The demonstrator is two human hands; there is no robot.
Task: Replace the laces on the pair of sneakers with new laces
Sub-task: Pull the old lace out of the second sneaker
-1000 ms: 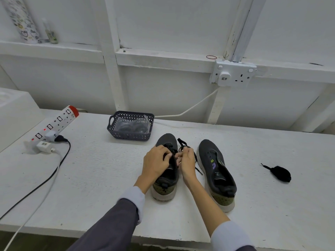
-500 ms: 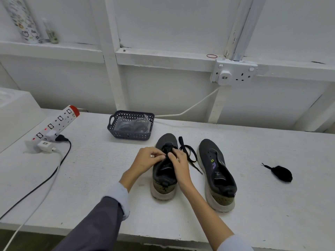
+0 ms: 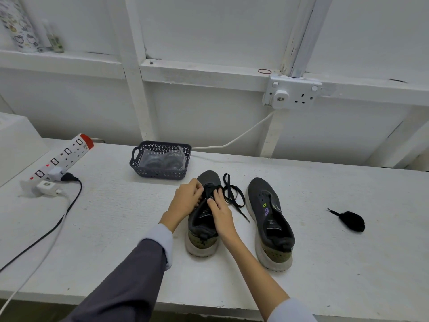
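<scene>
Your hands are shifting toward the toe eyelets versus a second ago, the black lace (image 3: 240, 213) looping wider. Left hand (image 3: 185, 201) and right hand (image 3: 220, 211): each grip is clamping that black lace atop the left sneaker (image 3: 202, 242), which is standing on the table (image 3: 116, 217), steadying it for threading.

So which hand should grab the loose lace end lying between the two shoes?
Probably the right hand. The black lace trails off on that side of the sneaker, right beside it. The left hand sits on the sneaker's other side and would have to cross over.
</scene>
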